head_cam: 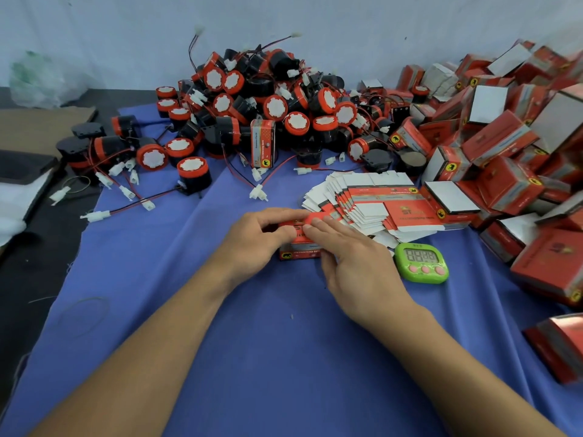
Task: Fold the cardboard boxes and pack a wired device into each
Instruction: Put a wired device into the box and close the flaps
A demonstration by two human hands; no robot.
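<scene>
Both closed on a flat red carton [299, 244]: left hand [262, 238], right hand [353, 263]; green timer [421, 263] at 3 o'clock.

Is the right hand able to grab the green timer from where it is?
Probably yes. The right hand is busy on the red box, but the green timer sits just beside it on the blue cloth, with nothing between them.

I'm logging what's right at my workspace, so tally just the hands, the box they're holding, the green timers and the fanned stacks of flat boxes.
hands: 2
box being folded: 1
green timer: 1
fanned stack of flat boxes: 1
Total: 5
</scene>
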